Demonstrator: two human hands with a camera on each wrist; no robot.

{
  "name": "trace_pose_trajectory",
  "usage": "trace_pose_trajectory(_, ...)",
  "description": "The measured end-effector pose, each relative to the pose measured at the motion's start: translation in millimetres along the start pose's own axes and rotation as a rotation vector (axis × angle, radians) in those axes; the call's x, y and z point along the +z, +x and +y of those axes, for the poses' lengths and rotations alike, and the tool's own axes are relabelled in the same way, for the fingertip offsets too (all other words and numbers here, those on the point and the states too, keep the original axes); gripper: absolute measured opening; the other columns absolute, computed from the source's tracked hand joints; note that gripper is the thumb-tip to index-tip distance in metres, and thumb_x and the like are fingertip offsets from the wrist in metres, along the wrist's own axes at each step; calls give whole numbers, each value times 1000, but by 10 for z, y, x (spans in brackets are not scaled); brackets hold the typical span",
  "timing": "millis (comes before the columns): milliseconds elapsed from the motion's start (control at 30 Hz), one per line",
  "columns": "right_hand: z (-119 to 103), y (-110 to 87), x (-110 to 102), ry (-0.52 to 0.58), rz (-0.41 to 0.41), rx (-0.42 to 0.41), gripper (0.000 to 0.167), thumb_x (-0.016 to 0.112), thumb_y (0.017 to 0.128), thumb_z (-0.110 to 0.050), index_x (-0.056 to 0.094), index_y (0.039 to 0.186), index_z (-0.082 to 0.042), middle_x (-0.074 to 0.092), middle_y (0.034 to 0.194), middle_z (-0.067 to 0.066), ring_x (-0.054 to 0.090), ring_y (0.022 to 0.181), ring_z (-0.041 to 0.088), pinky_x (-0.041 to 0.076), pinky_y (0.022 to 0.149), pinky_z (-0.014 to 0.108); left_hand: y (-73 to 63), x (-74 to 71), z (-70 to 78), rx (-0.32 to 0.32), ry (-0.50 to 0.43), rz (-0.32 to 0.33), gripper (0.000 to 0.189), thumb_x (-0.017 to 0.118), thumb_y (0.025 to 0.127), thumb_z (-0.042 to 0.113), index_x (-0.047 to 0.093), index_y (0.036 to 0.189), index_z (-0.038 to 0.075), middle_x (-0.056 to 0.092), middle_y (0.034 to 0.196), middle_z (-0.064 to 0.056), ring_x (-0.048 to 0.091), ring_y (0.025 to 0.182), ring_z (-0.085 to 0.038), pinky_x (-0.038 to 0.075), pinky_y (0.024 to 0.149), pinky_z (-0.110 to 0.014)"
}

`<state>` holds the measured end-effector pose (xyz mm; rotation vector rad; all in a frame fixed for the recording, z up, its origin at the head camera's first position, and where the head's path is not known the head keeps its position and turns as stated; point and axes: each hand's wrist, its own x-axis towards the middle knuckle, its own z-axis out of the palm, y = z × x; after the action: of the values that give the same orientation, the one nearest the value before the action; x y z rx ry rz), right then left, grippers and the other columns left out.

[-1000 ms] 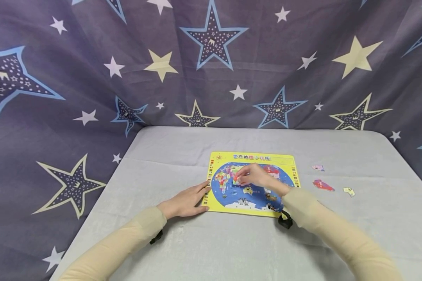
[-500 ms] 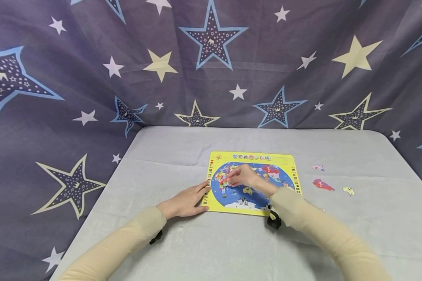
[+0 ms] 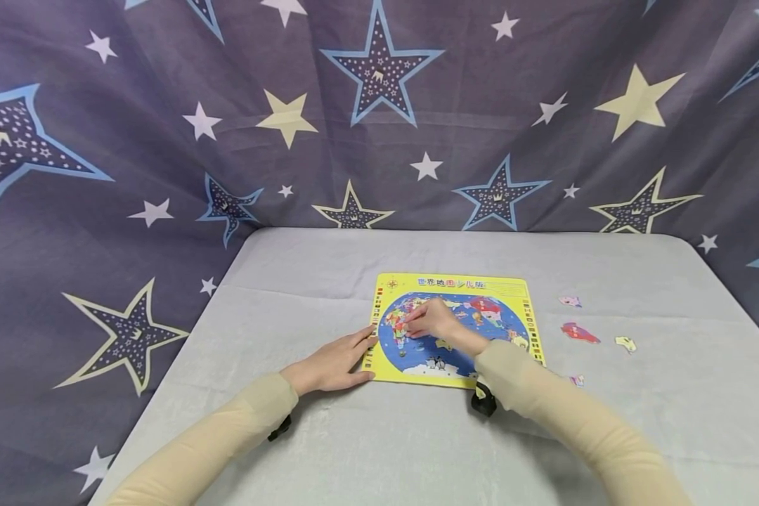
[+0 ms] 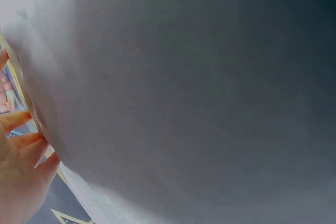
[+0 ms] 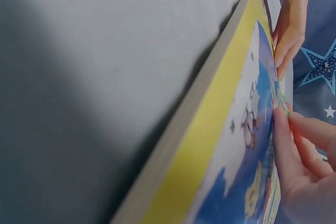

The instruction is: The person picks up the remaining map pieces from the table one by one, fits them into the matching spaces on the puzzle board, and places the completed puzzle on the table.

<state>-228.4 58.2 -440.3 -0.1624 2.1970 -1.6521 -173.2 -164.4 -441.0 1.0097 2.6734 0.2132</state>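
Observation:
A yellow-bordered world map puzzle board (image 3: 405,282) lies on the table, its blue oval full of coloured continents. My left hand (image 3: 329,364) rests at the board's left edge, fingers extended along the border and thumb at the lower left corner. Over the left part of the map, my right hand (image 3: 436,320) pinches a small puzzle piece (image 5: 285,104) between thumb and fingertips. Only a thin green and red edge of that piece shows in the right wrist view; the fingers cover the rest. In the left wrist view, the fingers (image 4: 35,149) touch the board's rim.
Right of the board lie loose puzzle pieces: a red one (image 3: 580,332), a pink-purple one (image 3: 570,301), a cream one (image 3: 625,344), and a small pinkish one (image 3: 578,380) beside the right sleeve. A star-patterned curtain (image 3: 329,176) hangs behind the grey-covered table (image 3: 303,274).
My right hand has moved left across the map with the piece, from near its middle to the left continents. The small piece beside the sleeve has come into view. My left hand stays put.

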Motion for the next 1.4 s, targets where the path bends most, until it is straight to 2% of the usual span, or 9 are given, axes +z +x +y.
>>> trace_pose_trajectory(67,-19,-14,27,-6,30,32,12,63,77,5,66,86,11,66,80,21,65,66,25,54,62,31,-2,4,-2,3,-1,4,68,44,88,46,26,139,4,14,146,-13,23,130,-26,25,105,-36)
trace_pose_trajectory(200,-38,-36,49,-15,46,34,14,62,77,7,65,88,14,65,81,24,65,65,26,54,61,31,2,13,-11,0,3,4,68,43,88,47,25,140,6,14,147,-11,22,131,-25,25,105,-35)
trace_pose_trajectory(467,-41,-15,65,-50,56,47,11,64,76,4,67,85,10,66,76,20,64,60,21,54,58,29,4,7,-8,5,4,9,68,43,89,47,26,139,5,14,147,-12,22,131,-25,25,105,-36)
trace_pose_trajectory(1133,-54,-42,157,-271,136,-38,4,67,73,2,69,75,6,66,67,14,61,51,16,52,50,24,5,18,-7,-3,5,4,68,44,88,47,26,140,6,14,147,-11,23,131,-25,26,104,-36)
trace_pose_trajectory(1233,-42,-41,146,-277,123,-50,5,67,74,1,69,77,5,65,66,12,60,51,14,52,50,23,3,13,-5,-1,6,4,68,43,88,47,26,140,6,14,147,-11,23,131,-25,26,104,-36)
trace_pose_trajectory(1400,-10,-60,130,-362,84,-106,10,69,74,-3,71,83,0,64,67,5,54,54,10,46,50,21,0,4,2,1,1,3,68,44,88,47,26,139,5,14,147,-12,23,130,-25,27,104,-37)
